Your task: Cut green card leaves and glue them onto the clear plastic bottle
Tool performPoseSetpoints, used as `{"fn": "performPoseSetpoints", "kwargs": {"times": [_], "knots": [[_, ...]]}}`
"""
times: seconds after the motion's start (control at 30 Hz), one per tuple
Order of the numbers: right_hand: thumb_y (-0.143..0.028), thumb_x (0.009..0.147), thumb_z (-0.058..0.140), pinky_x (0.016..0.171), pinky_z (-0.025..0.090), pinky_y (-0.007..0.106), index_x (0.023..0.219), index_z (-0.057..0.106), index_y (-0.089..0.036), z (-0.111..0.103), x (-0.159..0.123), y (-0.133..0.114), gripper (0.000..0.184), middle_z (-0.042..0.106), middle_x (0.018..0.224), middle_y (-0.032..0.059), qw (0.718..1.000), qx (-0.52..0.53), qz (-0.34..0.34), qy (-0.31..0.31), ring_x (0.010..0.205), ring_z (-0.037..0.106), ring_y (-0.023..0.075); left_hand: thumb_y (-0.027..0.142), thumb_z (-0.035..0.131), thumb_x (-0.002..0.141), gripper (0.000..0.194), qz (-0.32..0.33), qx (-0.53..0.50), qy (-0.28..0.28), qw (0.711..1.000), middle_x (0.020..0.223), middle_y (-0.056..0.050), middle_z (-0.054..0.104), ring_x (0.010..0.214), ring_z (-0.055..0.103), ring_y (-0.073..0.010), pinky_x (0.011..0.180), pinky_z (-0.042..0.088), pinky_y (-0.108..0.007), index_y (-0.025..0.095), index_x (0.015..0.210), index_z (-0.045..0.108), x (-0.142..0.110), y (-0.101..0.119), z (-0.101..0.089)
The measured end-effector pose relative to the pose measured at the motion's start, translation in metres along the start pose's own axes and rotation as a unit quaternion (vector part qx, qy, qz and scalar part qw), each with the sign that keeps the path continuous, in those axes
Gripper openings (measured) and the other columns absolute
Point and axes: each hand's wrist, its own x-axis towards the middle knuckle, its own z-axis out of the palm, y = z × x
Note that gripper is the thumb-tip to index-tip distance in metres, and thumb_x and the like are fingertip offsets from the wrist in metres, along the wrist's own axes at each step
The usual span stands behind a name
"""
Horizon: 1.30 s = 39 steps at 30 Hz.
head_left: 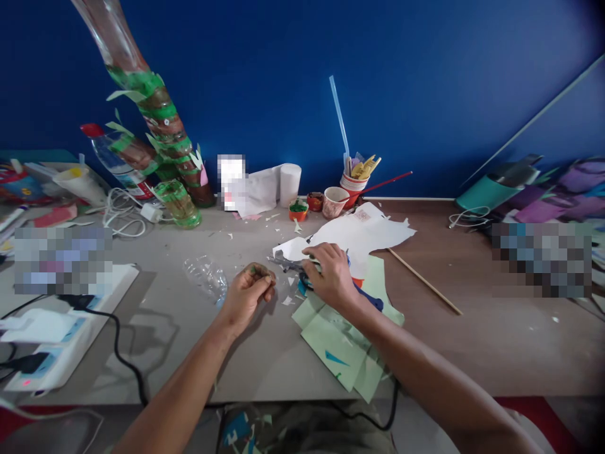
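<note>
My left hand (248,291) rests on the grey table (198,353), fingers curled together in a pinch with a small green bit between the fingertips. My right hand (331,274) lies just to its right, closed over a pair of scissors (286,263) whose grey blades stick out to the left. Under that hand are pale green paper sheets (343,343) and a torn white sheet (363,233). Small paper scraps (288,301) lie between the hands.
A crushed clear plastic bottle (208,277) lies left of my left hand. Paint cups (334,202), a brush cup (354,183), a paper roll (290,183) and a green-painted bottle tree (155,120) stand at the back. A wooden stick (423,280) lies right. A power strip (51,353) with black cable sits left.
</note>
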Motion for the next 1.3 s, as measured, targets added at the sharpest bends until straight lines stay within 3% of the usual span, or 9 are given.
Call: {"fn": "performPoseSetpoints", "kwargs": {"times": [0.07,0.17,0.37,0.63,0.77,0.93,1.07,1.2,1.3], "knots": [[-0.026,0.085,0.052,0.085,0.033,0.039,0.094,0.063,-0.019,-0.002,-0.001,0.000,0.016,0.062,0.097,0.0096,0.988,-0.145,-0.040,-0.047,0.098,0.049,0.0259,0.022,0.068,0.072,0.016,0.000,-0.001,-0.005,1.000,0.071,0.003,0.057,0.049,0.047,-0.0051,0.053,0.035,-0.022,0.017,0.074,0.053,-0.001,0.000,-0.001],[-0.027,0.085,0.053,0.083,0.030,0.040,0.090,0.063,-0.017,-0.002,-0.004,-0.002,0.015,0.063,0.092,0.0107,0.958,-0.246,-0.049,-0.136,0.095,0.050,0.0270,0.022,0.066,0.074,0.015,0.004,0.008,-0.009,1.000,0.072,0.003,0.058,0.049,0.047,-0.0052,0.054,0.035,-0.022,0.017,0.074,0.052,-0.001,0.000,-0.002],[-0.012,0.082,0.048,0.080,0.027,0.039,0.096,0.061,-0.017,-0.001,-0.007,-0.002,0.020,0.064,0.093,0.0103,0.937,-0.284,-0.056,-0.198,0.091,0.054,0.0252,0.024,0.065,0.074,0.015,0.003,0.031,-0.007,0.999,0.071,0.003,0.058,0.049,0.046,-0.0056,0.054,0.035,-0.023,0.017,0.074,0.052,-0.002,0.001,0.000],[-0.007,0.078,0.048,0.079,0.032,0.038,0.103,0.058,-0.015,-0.003,-0.004,-0.004,0.029,0.062,0.092,0.0110,0.940,-0.265,-0.080,-0.199,0.090,0.054,0.0265,0.025,0.067,0.073,0.016,-0.006,0.025,-0.012,1.000,0.072,0.002,0.059,0.048,0.047,-0.0049,0.053,0.035,-0.022,0.017,0.074,0.053,-0.003,-0.001,0.002],[-0.009,0.081,0.046,0.081,0.038,0.038,0.106,0.056,-0.013,-0.003,-0.002,-0.006,0.027,0.061,0.098,0.0134,0.973,-0.168,-0.080,-0.136,0.094,0.054,0.0267,0.024,0.071,0.071,0.018,-0.011,0.009,0.001,1.000,0.070,0.002,0.059,0.048,0.047,-0.0047,0.051,0.034,-0.021,0.016,0.075,0.055,-0.001,-0.001,0.003],[-0.012,0.079,0.048,0.081,0.046,0.033,0.111,0.050,-0.017,0.003,-0.006,-0.004,0.033,0.060,0.100,0.0086,0.993,0.112,-0.012,-0.031,0.090,0.058,0.0195,0.023,0.075,0.066,0.021,-0.026,-0.017,0.039,0.999,0.068,0.001,0.060,0.048,0.047,-0.0049,0.049,0.035,-0.020,0.015,0.079,0.060,0.002,-0.002,0.002],[-0.015,0.075,0.052,0.071,0.049,0.030,0.111,0.047,-0.018,0.012,-0.008,-0.004,0.036,0.061,0.091,0.0047,0.940,0.310,0.097,-0.100,0.077,0.060,0.0148,0.021,0.075,0.066,0.018,-0.021,-0.036,0.051,0.998,0.068,0.001,0.062,0.048,0.046,-0.0050,0.051,0.038,-0.021,0.015,0.074,0.060,0.003,-0.004,0.001],[-0.017,0.071,0.058,0.070,0.050,0.029,0.107,0.048,-0.018,0.017,-0.008,-0.006,0.037,0.062,0.089,0.0046,0.860,0.468,0.119,-0.166,0.082,0.062,0.0149,0.019,0.074,0.067,0.016,-0.023,-0.068,0.046,0.996,0.071,0.001,0.062,0.048,0.046,-0.0049,0.050,0.039,-0.021,0.015,0.072,0.059,0.002,-0.001,0.003],[-0.018,0.069,0.061,0.074,0.050,0.030,0.109,0.050,-0.019,0.014,-0.009,-0.008,0.041,0.062,0.098,0.0061,0.858,0.472,0.092,-0.179,0.089,0.060,0.0167,0.019,0.075,0.065,0.016,-0.037,-0.087,0.052,0.994,0.073,0.001,0.062,0.049,0.048,-0.0047,0.050,0.040,-0.021,0.015,0.072,0.061,0.001,0.002,0.004]]}}
